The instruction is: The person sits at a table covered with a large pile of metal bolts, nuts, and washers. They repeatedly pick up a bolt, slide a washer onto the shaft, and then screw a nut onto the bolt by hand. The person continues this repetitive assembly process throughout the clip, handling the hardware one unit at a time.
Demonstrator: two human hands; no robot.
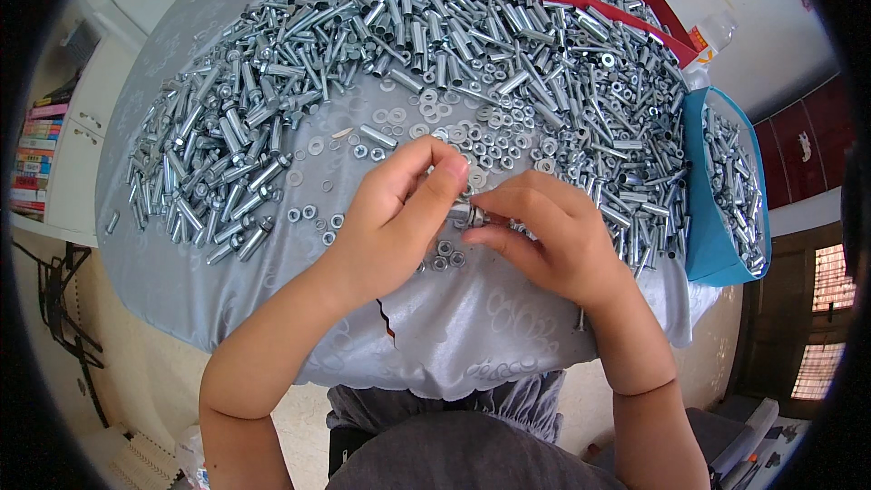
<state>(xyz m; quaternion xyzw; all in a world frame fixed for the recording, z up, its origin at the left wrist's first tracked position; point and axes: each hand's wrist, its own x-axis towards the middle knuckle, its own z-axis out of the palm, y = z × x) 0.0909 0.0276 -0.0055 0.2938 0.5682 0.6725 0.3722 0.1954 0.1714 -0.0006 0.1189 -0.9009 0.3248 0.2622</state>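
fitting a small silver metal nut and bolt (469,213) together, left hand (399,218) and right hand (544,240) both pinch it; probably needs careful twisting.

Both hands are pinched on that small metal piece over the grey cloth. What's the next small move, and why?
Probably turn the nut further on: the left hand and right hand meet on a small bolt piece, with loose nuts on the cloth just below.
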